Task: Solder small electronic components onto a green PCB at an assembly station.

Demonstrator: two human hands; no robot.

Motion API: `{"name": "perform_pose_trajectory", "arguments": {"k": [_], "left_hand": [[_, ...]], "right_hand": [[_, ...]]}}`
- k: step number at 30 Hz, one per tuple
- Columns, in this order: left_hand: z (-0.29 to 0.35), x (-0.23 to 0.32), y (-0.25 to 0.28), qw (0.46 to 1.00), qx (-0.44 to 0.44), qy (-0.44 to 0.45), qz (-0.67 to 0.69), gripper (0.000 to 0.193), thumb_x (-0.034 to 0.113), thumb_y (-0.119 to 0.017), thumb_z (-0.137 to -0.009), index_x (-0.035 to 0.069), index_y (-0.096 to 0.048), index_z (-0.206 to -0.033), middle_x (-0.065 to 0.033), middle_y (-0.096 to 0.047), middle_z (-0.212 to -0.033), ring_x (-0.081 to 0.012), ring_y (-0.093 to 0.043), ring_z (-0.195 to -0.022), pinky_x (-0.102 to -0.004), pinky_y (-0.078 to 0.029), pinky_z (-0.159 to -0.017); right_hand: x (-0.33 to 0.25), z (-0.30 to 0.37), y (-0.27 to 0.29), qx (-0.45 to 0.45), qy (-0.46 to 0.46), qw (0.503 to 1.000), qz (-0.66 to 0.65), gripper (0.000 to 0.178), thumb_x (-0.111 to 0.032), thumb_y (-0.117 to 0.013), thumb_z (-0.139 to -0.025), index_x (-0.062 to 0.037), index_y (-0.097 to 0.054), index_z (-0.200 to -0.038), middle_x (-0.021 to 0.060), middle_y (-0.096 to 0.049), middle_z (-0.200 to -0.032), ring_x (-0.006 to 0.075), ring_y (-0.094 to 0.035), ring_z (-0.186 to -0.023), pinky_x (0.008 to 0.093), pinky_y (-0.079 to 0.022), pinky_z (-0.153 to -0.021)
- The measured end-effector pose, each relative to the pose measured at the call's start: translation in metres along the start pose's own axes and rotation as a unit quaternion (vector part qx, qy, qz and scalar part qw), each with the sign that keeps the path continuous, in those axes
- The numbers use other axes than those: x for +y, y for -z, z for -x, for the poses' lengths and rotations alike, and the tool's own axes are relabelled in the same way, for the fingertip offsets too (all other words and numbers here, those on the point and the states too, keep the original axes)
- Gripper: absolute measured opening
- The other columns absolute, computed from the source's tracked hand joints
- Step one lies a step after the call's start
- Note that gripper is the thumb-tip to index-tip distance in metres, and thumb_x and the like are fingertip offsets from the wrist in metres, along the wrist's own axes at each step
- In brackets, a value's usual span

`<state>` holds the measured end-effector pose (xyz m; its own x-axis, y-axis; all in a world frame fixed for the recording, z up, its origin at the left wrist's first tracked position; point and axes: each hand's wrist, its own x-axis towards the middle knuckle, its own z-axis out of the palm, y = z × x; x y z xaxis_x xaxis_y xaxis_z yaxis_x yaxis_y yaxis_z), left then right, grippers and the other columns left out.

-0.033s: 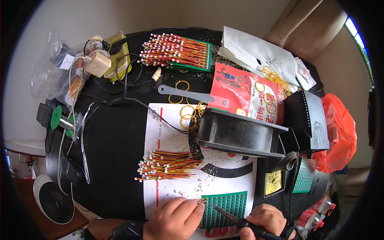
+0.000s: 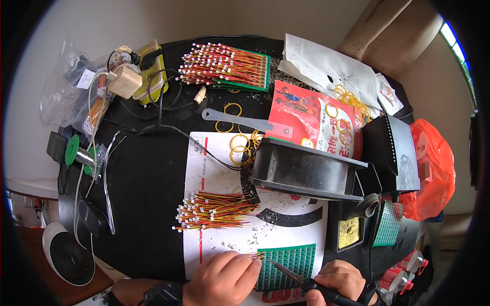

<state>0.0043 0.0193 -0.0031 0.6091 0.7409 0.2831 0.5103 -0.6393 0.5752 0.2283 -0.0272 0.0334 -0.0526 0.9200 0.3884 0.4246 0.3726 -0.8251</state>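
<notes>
Hands [image 2: 341, 279] number two, with one soldering iron [image 2: 308, 283] over one green board [image 2: 297, 259].

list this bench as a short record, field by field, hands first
left hand: closed on thin wires at the green circuit board
right hand: holding a soldering iron, tip over the board; contact unclear
wire pile: partly on the white sheet
far right: yellow sponge
far left: green-ended spool
</notes>
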Motion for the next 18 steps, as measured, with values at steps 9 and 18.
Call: {"name": "perform_pose_trajectory", "arguments": {"k": [9, 18], "left_hand": [[-0.001, 0.0, -0.001, 1.0, 0.001, -0.007, 0.001, 0.014, -0.001, -0.067, -0.085, -0.006, -0.07, -0.098, -0.0159, -0.067, -0.093, -0.0316, -0.066, -0.084, -0.0394, -0.056, -0.074], [0.001, -0.001, 0.001, 1.0, -0.007, 0.0, -0.009, 0.012, 0.0, -0.068, -0.085, -0.005, -0.07, -0.096, -0.015, -0.067, -0.093, -0.0306, -0.066, -0.084, -0.0384, -0.056, -0.073]], "right_hand": [[0.004, 0.001, -0.007, 0.006, 0.018, 0.999, 0.028, 0.019, -0.005, -0.074, -0.086, 0.0067, -0.06, -0.089, 0.0116, -0.053, -0.061, 0.0243, -0.052, -0.045, 0.035, -0.04, -0.044], [0.007, 0.003, -0.009, 0.021, 0.025, 0.999, 0.0, 0.018, -0.005, -0.072, -0.089, 0.0077, -0.059, -0.09, 0.0132, -0.054, -0.062, 0.0247, -0.052, -0.046, 0.0353, -0.041, -0.045]]}}
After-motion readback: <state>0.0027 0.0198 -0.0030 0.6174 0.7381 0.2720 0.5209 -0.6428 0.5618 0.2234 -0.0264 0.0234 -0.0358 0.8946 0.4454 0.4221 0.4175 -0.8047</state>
